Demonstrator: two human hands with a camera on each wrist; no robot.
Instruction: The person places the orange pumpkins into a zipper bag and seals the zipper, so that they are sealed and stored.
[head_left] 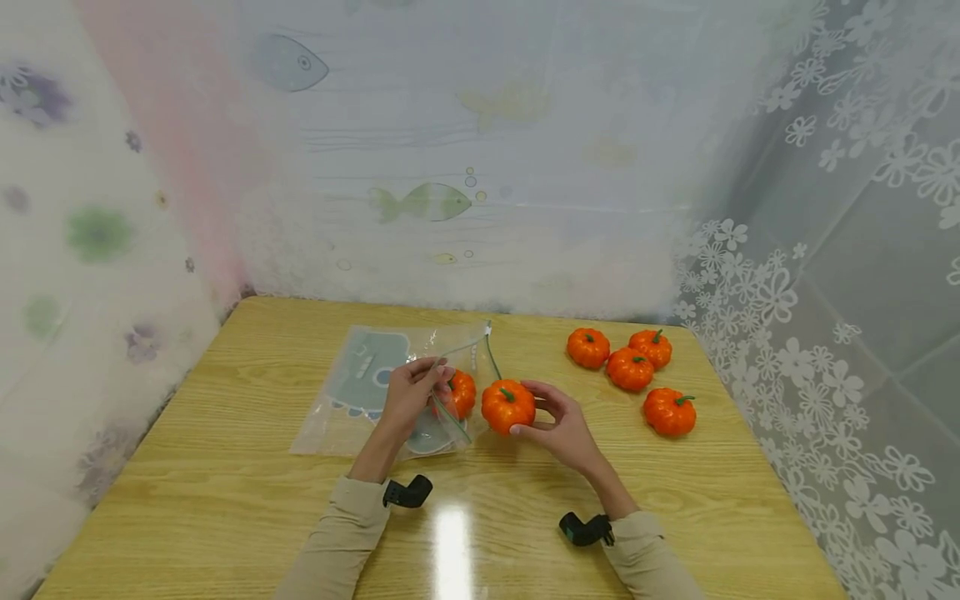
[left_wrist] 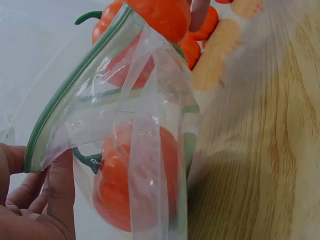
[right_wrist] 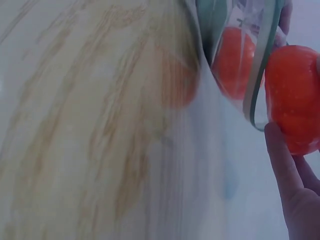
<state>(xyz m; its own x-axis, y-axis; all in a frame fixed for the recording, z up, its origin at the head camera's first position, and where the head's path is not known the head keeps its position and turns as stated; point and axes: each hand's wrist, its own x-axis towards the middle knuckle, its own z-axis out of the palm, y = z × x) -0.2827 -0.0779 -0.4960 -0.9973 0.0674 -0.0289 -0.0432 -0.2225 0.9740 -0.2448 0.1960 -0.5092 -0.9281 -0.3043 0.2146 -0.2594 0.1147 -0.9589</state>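
Observation:
A clear zip bag (head_left: 318, 429) with a green zip edge and a pale blue print lies on the table, its mouth spread toward the right. My left hand (head_left: 412, 390) pinches the green edge of the bag between thumb and fingers. Inside the bag sits one small orange pumpkin (left_wrist: 117, 185) with a green stem. My right hand (head_left: 558, 423) grips a second orange pumpkin (head_left: 508, 407) by its right side, thumb below and fingers behind. That pumpkin is right at the bag's mouth, and the green rim overlaps it in the left wrist view.
Several more orange pumpkins (head_left: 630, 369) stand at the right back of the wooden table (head_left: 225, 500). Printed curtains (head_left: 525, 250) hang behind the table and along both sides. A black wrist camera (head_left: 585, 529) sits on each sleeve.

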